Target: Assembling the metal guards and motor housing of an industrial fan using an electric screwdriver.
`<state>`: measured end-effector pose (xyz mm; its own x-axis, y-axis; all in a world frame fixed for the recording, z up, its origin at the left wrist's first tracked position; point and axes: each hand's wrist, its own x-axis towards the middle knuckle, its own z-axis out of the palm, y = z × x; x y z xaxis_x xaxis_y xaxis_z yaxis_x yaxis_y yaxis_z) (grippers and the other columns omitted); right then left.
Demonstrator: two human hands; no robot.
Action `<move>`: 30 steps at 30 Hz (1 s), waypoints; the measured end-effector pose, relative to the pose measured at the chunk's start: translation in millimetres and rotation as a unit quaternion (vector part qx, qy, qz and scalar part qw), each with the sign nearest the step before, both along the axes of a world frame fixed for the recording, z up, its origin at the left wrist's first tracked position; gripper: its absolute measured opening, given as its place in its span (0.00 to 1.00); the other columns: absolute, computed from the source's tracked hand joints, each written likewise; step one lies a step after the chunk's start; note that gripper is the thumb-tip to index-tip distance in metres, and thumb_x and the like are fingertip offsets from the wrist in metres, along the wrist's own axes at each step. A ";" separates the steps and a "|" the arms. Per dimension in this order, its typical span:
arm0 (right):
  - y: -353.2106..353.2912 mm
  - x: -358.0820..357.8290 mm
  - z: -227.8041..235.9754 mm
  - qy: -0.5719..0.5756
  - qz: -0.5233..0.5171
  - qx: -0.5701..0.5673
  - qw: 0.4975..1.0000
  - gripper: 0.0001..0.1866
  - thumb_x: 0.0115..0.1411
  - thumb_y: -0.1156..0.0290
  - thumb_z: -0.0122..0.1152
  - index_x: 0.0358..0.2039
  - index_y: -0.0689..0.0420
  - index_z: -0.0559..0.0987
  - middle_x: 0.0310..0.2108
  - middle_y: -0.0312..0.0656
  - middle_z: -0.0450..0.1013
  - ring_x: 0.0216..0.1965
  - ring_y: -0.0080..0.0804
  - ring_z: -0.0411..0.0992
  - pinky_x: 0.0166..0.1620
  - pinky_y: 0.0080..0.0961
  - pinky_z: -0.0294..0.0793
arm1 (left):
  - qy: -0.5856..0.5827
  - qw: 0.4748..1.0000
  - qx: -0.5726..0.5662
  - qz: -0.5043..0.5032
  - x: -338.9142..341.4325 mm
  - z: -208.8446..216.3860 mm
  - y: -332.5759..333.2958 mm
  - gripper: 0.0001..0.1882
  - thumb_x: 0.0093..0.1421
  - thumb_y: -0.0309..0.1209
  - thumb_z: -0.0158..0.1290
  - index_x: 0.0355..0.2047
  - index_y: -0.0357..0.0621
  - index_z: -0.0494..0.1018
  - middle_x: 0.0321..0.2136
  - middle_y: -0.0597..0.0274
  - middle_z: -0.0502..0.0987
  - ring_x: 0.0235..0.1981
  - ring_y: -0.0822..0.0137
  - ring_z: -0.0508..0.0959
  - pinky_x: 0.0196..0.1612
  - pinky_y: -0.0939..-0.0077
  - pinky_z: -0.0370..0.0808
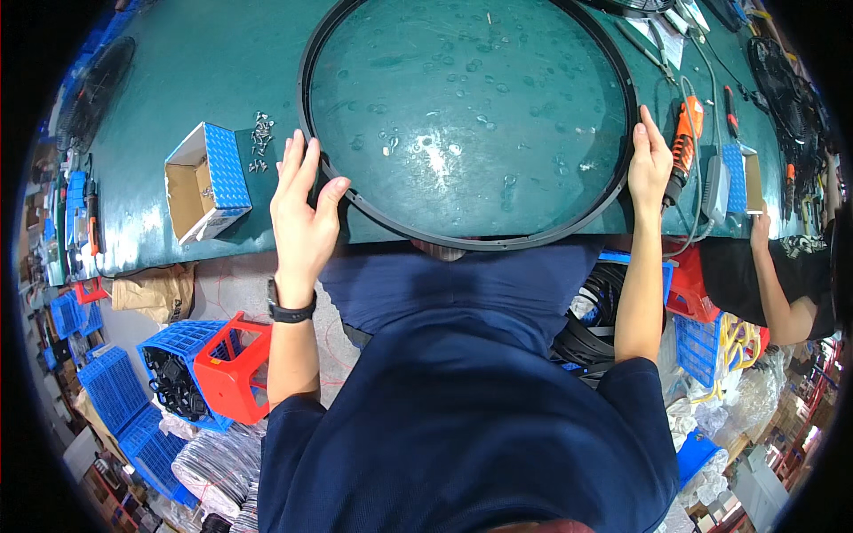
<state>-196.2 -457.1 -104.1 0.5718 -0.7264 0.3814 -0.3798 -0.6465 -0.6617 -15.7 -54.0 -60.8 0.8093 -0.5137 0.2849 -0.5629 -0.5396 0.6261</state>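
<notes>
A large thin black ring (522, 242) lies on the green worktable (222, 71) in front of me, its near edge reaching the table's front edge. My left hand (306, 209) is at the ring's lower left, with fingers stretched out along its outer side and the thumb tip by the rim. On the opposite side, my right hand (650, 169) rests against the outer rim with fingers extended. Neither hand is wrapped round the ring. Just right of my right hand lies an orange and black power screwdriver (684, 147) with a cable.
An opened blue-and-white box (227, 178) and a pile of small screws (261, 138) sit left of my left hand. Pliers (653, 53) and another small box (753, 178) lie to the right. A co-worker's hand (761, 229) is at the right edge. A red stool (235, 369) stands below left.
</notes>
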 end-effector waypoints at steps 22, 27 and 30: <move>3.6 13.8 7.2 -0.143 0.031 0.197 0.970 0.23 0.66 0.64 0.46 0.55 0.69 0.68 0.52 0.52 0.70 0.51 0.33 0.69 0.54 0.23 0.64 | -0.002 1.000 0.015 -0.024 -3.4 -3.3 11.7 0.55 0.31 0.44 0.70 0.61 0.40 0.60 0.63 0.46 0.56 0.64 0.53 0.58 0.65 0.51 0.45; -1.5 2.6 20.2 -0.210 0.014 0.274 0.938 0.21 0.65 0.67 0.46 0.53 0.68 0.70 0.48 0.49 0.73 0.26 0.11 0.61 0.24 0.08 0.53 | -0.006 0.999 0.011 -0.036 -3.6 -4.2 -0.1 0.55 0.36 0.51 0.66 0.62 0.40 0.58 0.64 0.49 0.56 0.64 0.53 0.58 0.65 0.50 0.46; 0.3 0.3 24.4 -0.198 0.009 0.266 0.943 0.20 0.64 0.68 0.48 0.52 0.67 0.72 0.47 0.47 0.74 0.28 0.14 0.64 0.28 0.10 0.58 | -0.014 0.999 0.016 -0.035 -4.7 -4.3 -2.0 0.55 0.36 0.54 0.65 0.62 0.40 0.58 0.64 0.49 0.55 0.64 0.53 0.58 0.65 0.49 0.46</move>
